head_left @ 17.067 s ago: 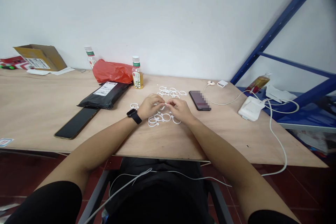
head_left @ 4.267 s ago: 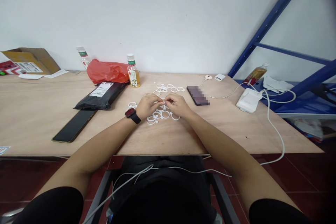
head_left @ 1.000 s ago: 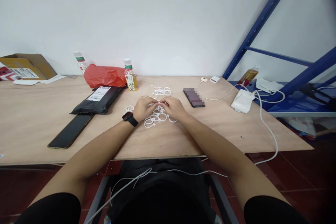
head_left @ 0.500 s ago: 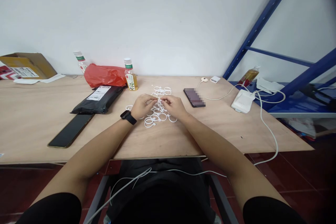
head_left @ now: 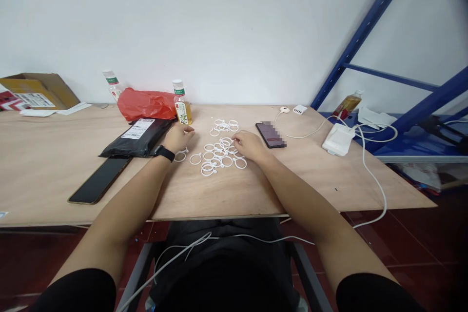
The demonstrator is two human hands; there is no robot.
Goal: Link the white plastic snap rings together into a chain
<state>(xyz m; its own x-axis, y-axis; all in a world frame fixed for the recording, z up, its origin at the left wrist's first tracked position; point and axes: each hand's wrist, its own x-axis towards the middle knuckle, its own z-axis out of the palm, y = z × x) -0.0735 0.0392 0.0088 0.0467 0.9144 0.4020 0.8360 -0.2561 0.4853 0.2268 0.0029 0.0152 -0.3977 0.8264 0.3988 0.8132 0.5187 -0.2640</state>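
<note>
Several white plastic rings [head_left: 227, 161], each with a small knob, lie in a loose pile on the wooden table, with a smaller group [head_left: 233, 124] behind. My right hand [head_left: 250, 145] is at the pile's right side, its thumb and forefinger closed at the edge of a white ring [head_left: 226, 142]. To the left, my left hand [head_left: 178, 137] is apart from the main pile, fingers slightly bent and a little apart, with nothing seen in them. Just below it lies another white ring [head_left: 180, 156]. A single ring [head_left: 195, 158] rests between that one and the pile.
Left of the pile are a black parcel [head_left: 141, 144], a phone [head_left: 98, 180], a red plastic bag [head_left: 146, 105] and a drink bottle [head_left: 183, 107]. Right are another phone [head_left: 270, 135], a white charger [head_left: 338, 139] with cables, and a blue metal rack [head_left: 365, 24].
My hands, together over the pile before, are now apart. My left hand has moved left towards the black parcel; my right hand has shifted slightly right. More of the rings show.
</note>
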